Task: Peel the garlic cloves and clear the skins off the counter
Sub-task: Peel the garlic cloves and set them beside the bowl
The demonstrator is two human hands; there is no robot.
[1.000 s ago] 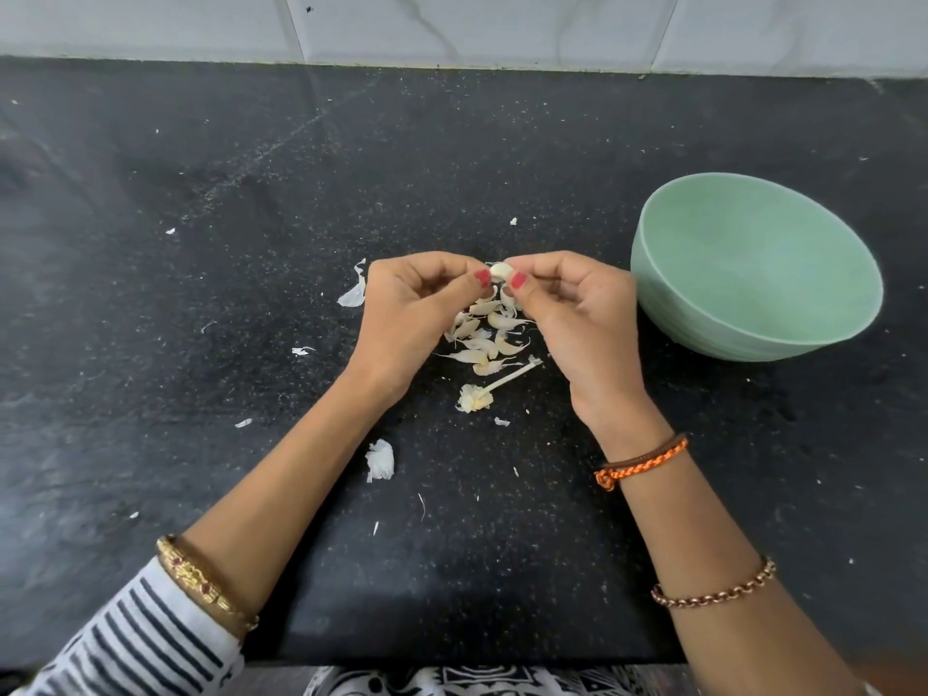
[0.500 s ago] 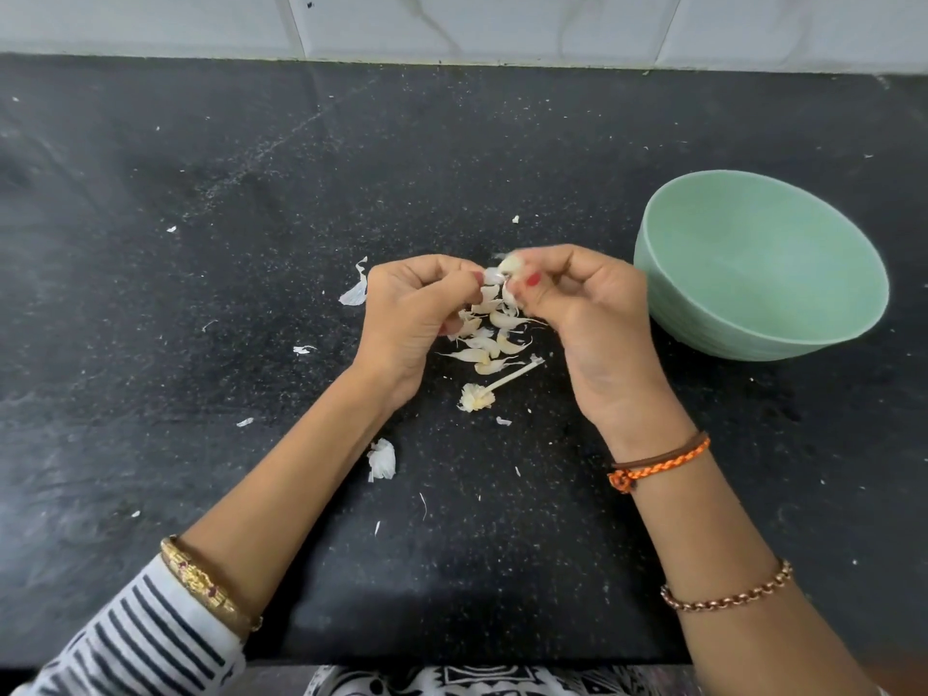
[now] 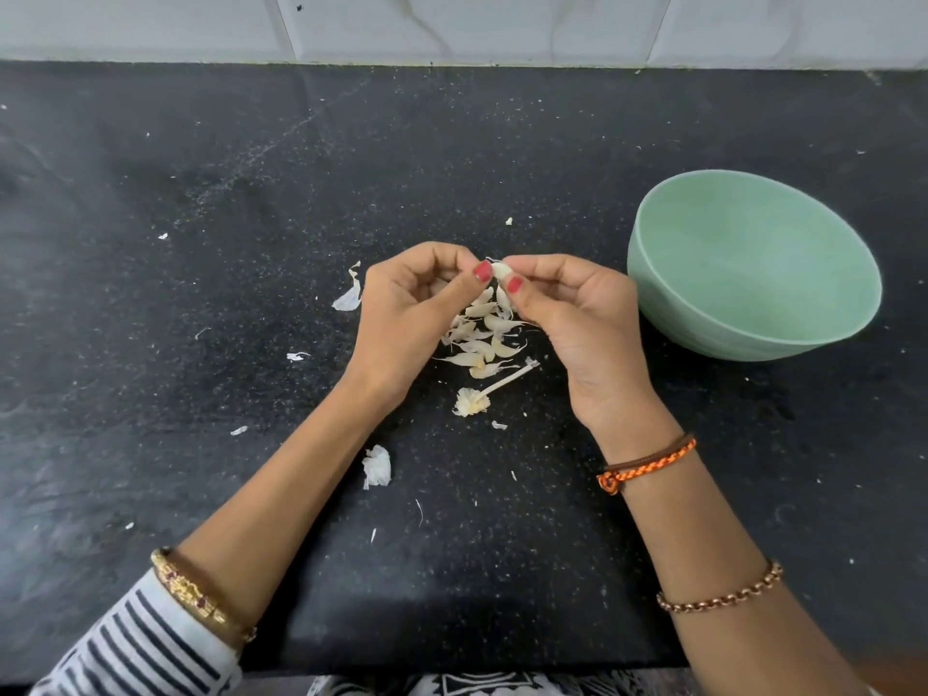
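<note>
Head view, near to far. At the lower edge we see both forearms cut off by the frame: a striped sleeve and gold bangle on the left, a chain bracelet and, nearer the wrist, an orange braided band on the right. The patterned cloth at the bottom edge is too cropped for us to identify.

Both forearms reach forward over the black tabletop and converge, wrists raised, palms turned toward each other. We find the left hand with fingers curled inward and its thumb pressed against a pale garlic clove; the right hand is likewise curled, thumb on the same clove. The clove is pinched between the two thumbs and the fingers behind them, held above the tabletop; most of it is hidden, so we cannot tell how much skin remains on it.

Directly beneath the hands lies a heap of cloves and skins, partly covered by both hands; we cannot separate peeled pieces from skins. Just nearer us lies the bulb stem. Loose skin flakes are scattered left of the hands, one larger piece beside the left forearm and another just beyond the left hand.

To the right, well apart from the heap, stands a green bowl; its visible interior shows nothing. A white tiled wall closes the far edge.
</note>
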